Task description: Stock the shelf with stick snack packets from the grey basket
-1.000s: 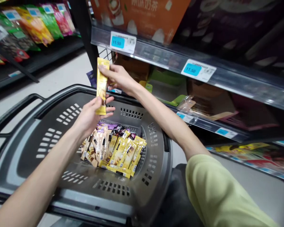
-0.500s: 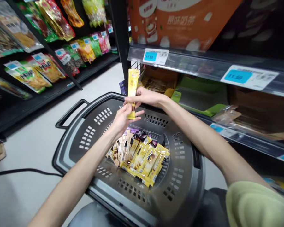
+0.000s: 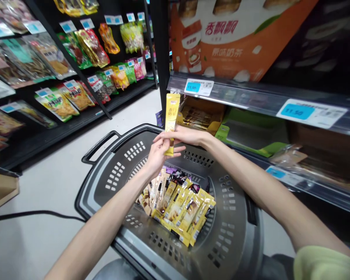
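A yellow milk tea sachet (image 3: 172,111) stands nearly upright above the basket, its printed front towards me. My left hand (image 3: 159,157) pinches its lower end, with some fingers spread out behind it. Reaching in from the right, my right hand (image 3: 188,135) also grips the sachet lower down, fingers crossing its front; part of this grip is hidden. Beneath both hands is a grey shopping basket (image 3: 233,241) with slotted walls. In its bottom lie several yellow sachets (image 3: 186,214), beige sachets (image 3: 156,190) and dark purple ones (image 3: 175,175).
To the right, a shelf (image 3: 239,95) with price tags overhangs an open carton of sachets (image 3: 198,116) and a green tray (image 3: 247,134). An orange carton (image 3: 216,50) stands above. Hanging snack bags (image 3: 58,103) line the left shelves. A black cord (image 3: 37,213) crosses the floor.
The whole view has shifted, so basket, hands and shelves appear lower and slightly further right. My right hand sits lower on the sachet, its fingers straighter. The left hand keeps its pinch.
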Tool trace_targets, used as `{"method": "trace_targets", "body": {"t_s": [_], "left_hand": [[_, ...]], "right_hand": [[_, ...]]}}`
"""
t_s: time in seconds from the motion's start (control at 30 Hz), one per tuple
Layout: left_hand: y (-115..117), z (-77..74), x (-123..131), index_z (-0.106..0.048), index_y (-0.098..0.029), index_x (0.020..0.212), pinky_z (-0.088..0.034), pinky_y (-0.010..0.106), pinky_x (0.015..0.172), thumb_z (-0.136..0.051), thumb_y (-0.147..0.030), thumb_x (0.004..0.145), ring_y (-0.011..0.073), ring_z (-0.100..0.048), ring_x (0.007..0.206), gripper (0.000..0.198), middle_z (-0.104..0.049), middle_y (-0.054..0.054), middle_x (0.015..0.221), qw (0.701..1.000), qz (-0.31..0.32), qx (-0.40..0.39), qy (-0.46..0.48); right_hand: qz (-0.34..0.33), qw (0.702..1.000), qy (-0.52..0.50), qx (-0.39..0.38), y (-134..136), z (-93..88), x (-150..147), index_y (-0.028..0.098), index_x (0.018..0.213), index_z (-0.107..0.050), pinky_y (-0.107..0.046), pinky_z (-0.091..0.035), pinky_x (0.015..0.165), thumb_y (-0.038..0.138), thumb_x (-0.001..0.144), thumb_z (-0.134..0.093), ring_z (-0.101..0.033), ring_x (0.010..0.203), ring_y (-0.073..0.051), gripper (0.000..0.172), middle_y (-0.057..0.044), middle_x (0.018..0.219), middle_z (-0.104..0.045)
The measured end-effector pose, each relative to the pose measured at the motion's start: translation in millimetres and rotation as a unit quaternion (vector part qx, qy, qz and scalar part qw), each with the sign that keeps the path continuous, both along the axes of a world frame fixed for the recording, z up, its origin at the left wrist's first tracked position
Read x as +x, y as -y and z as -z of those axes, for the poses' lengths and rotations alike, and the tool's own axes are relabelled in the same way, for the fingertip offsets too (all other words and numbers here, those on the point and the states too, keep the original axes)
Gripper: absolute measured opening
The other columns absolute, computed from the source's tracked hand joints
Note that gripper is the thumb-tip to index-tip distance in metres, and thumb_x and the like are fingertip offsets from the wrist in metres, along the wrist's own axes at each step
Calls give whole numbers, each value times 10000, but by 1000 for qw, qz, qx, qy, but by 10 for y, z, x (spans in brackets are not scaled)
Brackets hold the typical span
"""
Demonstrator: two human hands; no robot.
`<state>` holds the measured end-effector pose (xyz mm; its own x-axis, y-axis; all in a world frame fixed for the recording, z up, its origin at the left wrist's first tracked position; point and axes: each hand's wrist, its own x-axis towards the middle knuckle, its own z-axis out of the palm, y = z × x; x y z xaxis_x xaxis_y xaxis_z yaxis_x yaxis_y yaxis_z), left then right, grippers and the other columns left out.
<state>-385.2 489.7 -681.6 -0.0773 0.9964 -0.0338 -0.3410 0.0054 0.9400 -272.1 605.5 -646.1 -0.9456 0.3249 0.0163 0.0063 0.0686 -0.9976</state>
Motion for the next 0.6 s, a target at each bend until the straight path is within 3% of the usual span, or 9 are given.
{"method": "trace_targets", "body": {"t_s": [0.17,0.37,0.53,0.6], "left_hand": [[-10,0,-25,-636,-192,1235,-636,380,801,-691,-523,881,272,-759,978,488,-714,158,1240,1000,-3,26,-13],[-23,-10,-61,-704,-138,1112,-640,357,803,-840,-405,764,268,-756,981,459,-743,145,1158,999,3,17,-33],[-35,28,-80,-737,-111,975,-632,349,760,-831,-469,754,268,-767,911,430,-776,159,1017,998,-15,-21,-63],[-43,48,-79,-741,-113,936,-619,327,713,-810,-519,756,272,-769,887,449,-780,164,991,997,-12,-18,-78]], "right_hand": [[20,999,-28,22,49,-20,-20,134,1005,-782,-216,-581,740,446,881,-706,-715,858,-149,344,-95,1009,-781],[74,996,-37,33,67,81,-72,122,908,-771,-189,-515,501,599,846,-692,-664,648,-135,488,-85,787,-761],[65,997,-42,28,65,103,-95,129,856,-779,-213,-569,635,618,788,-741,-706,765,-150,495,-108,938,-782],[54,997,-31,35,57,108,-88,132,893,-784,-202,-557,613,629,794,-728,-701,749,-142,510,-99,934,-783]]}}
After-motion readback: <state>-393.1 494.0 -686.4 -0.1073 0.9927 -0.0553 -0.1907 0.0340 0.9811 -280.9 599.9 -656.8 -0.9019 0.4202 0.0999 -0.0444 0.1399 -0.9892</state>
